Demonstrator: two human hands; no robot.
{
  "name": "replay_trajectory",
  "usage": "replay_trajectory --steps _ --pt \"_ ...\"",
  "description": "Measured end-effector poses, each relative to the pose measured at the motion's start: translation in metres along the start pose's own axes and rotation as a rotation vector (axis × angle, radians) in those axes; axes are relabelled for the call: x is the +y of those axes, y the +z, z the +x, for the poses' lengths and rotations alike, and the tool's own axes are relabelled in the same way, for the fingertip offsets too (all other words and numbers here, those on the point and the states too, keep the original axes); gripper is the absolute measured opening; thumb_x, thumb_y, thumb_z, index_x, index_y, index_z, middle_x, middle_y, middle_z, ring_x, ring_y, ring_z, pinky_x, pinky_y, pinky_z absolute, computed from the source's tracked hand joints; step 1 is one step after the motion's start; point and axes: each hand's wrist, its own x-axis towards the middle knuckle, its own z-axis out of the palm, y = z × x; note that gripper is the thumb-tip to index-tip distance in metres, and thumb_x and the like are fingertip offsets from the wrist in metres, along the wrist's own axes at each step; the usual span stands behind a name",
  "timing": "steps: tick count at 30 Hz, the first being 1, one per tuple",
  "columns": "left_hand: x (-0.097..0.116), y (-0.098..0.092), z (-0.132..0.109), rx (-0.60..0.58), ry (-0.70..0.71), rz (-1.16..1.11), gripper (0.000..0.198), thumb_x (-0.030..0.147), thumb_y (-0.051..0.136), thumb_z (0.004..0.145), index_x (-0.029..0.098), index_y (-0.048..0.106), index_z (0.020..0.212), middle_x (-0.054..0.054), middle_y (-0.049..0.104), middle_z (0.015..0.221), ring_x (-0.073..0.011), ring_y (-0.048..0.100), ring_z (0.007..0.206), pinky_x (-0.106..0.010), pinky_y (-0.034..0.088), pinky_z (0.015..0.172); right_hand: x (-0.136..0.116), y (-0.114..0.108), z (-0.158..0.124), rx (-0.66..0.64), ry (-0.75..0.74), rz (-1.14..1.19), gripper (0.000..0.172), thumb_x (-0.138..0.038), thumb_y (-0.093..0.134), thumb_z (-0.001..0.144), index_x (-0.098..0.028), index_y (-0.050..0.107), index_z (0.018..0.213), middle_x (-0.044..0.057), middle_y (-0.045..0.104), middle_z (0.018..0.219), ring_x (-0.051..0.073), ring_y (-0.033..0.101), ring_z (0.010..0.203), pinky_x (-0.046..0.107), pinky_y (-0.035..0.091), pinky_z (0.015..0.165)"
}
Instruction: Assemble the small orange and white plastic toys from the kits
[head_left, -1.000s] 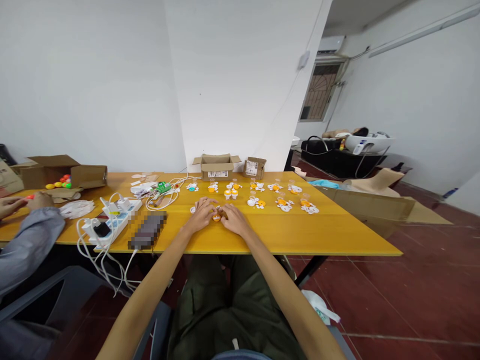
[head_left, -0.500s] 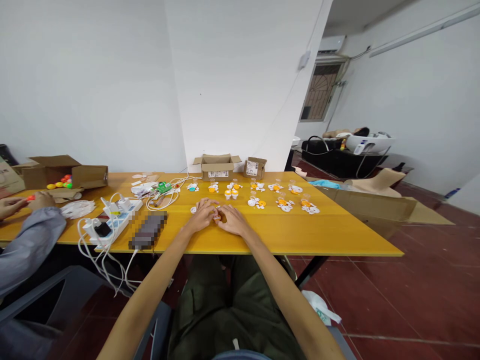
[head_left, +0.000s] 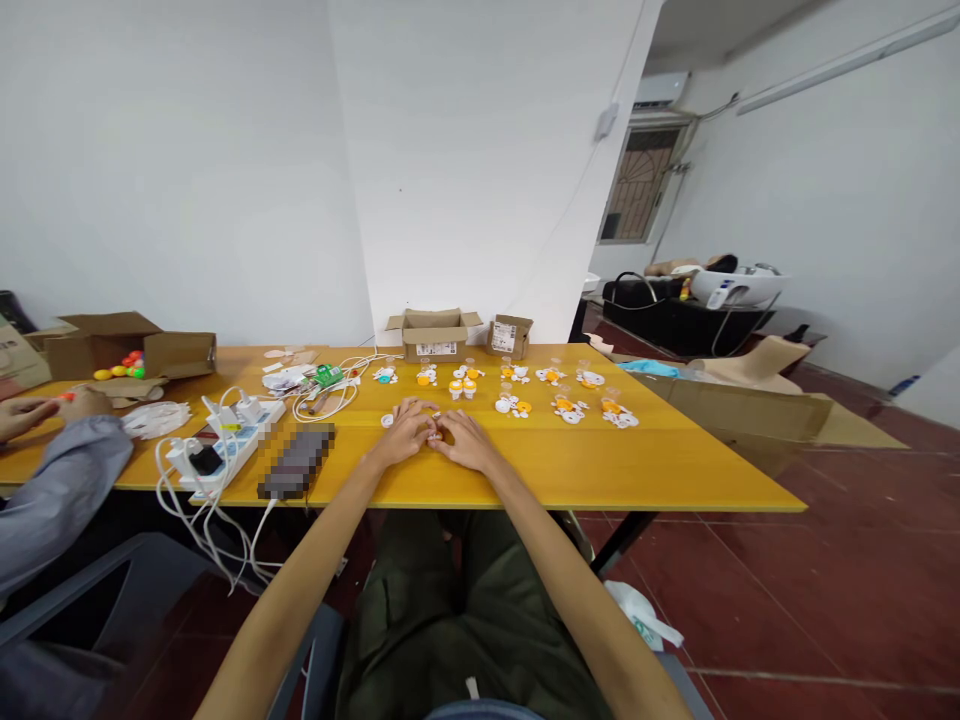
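Note:
Close together over the table (head_left: pixel 600 465), my left hand (head_left: pixel 405 432) and my right hand (head_left: pixel 465 440) meet at their fingertips. Between them shows a small whitish piece (head_left: pixel 433 437), mostly covered by the fingers, so its kind is hard to make out. Both hands are closed around it in a pinch. Beside my left hand lies a white round disc (head_left: pixel 387 420). Beyond the hands stand small white cups with orange tops (head_left: pixel 463 387). Several groups of white and orange round plastic parts (head_left: pixel 514 405) lie further right, some with clear cups.
An open cardboard box (head_left: pixel 435 347) and a smaller box (head_left: pixel 511 337) stand at the back. To the left are a phone (head_left: pixel 296 462), a power strip (head_left: pixel 236 450) with cables and a green item (head_left: pixel 328 376). A co-worker's sleeve (head_left: pixel 75 490) and hands are at far left, near a box of coloured balls (head_left: pixel 120 368).
My hands stay in nearly the same place, with only slight finger movement around the small piece. The co-worker's hands at the left have shifted a little.

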Motion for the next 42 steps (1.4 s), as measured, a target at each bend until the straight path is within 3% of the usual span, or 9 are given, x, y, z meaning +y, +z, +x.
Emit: replay_trajectory --steps 18,42 --pt "-0.0002 -0.0006 0.0013 0.038 -0.017 0.008 0.022 0.027 0.051 0.096 0.025 0.070 0.084 -0.005 0.065 0.122 -0.0266 0.047 0.119 -0.048 0.036 0.105 0.0020 0.0007 0.0000 -0.007 -0.008 0.004 0.010 -0.032 0.069 0.088 -0.023 0.064 0.090 0.005 0.064 0.102 0.023 0.056 0.099 0.037 0.044 0.087" --pt "0.0007 -0.0003 -0.0002 0.000 0.007 0.004 0.017 0.025 0.057 0.092 0.025 0.071 0.083 -0.005 0.065 0.124 -0.0285 0.046 0.121 -0.050 0.035 0.105 -0.0012 0.0000 -0.0004 0.002 0.006 0.009 0.009 -0.027 0.071 0.086 -0.023 0.063 0.087 0.005 0.065 0.104 0.023 0.058 0.102 0.039 0.046 0.090"
